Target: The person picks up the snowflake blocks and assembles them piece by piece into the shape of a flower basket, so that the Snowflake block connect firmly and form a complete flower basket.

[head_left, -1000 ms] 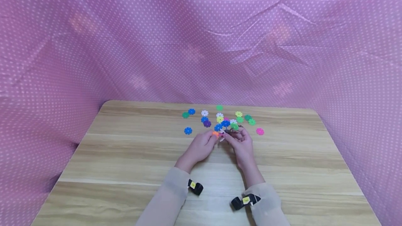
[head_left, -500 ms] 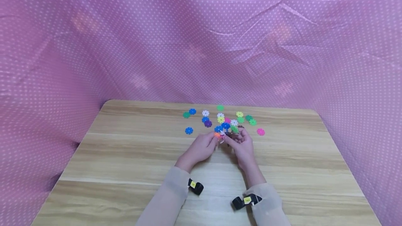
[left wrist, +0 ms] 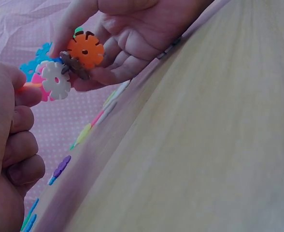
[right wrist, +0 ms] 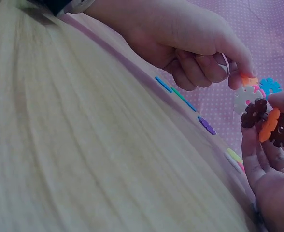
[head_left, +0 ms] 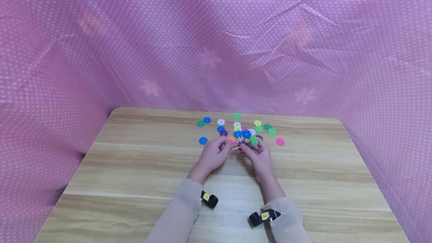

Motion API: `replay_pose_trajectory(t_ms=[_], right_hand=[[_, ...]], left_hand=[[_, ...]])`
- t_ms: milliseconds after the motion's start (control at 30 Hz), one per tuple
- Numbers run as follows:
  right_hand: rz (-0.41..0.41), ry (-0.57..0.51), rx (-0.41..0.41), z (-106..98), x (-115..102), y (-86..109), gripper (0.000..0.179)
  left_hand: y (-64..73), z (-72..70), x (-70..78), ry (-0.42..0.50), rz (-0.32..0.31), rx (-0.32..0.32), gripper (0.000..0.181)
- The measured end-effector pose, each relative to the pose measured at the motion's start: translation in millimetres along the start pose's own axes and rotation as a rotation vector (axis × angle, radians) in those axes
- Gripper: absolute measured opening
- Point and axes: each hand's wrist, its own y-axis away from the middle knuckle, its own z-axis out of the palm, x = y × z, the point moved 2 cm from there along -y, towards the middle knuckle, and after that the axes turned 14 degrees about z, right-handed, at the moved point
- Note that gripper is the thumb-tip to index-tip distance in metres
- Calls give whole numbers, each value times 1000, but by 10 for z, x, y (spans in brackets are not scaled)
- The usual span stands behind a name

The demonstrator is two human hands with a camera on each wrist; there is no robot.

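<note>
In the head view, my left hand pinches an orange notched flower disc between thumb and forefinger. That disc meets a cluster of interlocked flower discs, which my right hand grips with thumb and fingers. Blue discs and a green disc stick up from the cluster. The left wrist view shows its white disc, another orange disc and a brown disc. Pink shows behind the white one. From the right wrist, two brown discs flank the second orange disc.
Loose flower discs lie spread behind the hands on the wooden table, among them a purple disc, a yellow disc and a pink disc. A pink dotted cloth hangs around the back and sides.
My left hand has shifted slightly up, raising the pinched orange disc. The cluster has turned, with its blue discs now further right and higher. The right hand stays nearly in place.
</note>
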Motion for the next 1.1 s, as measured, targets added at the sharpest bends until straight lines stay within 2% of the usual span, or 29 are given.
replay_pose_trajectory(t_ms=[167,267,367,500,600,800,933,1100], right_hand=[[27,34,30,-21,9,-7,46],[48,63,50,-39,6,-17,50],[73,76,62,-49,-7,-14,52],[81,55,58,-51,-22,-5,52],[76,30,46,-50,-30,-2,53],[59,1,41,-46,-29,2,56],[57,-4,39,-49,-25,-1,59],[75,-13,46,-50,-31,-5,61]], left_hand=[[10,-36,-18,15,29,6,21],[8,-105,-41,9,30,30,20],[2,-224,-86,-25,2,88,17],[19,-438,-187,-111,-85,139,15],[41,-583,-276,-203,-137,96,24],[93,-746,-407,-348,-161,-36,40],[111,-775,-427,-381,-186,-60,42],[103,-773,-417,-381,-223,-51,39]])
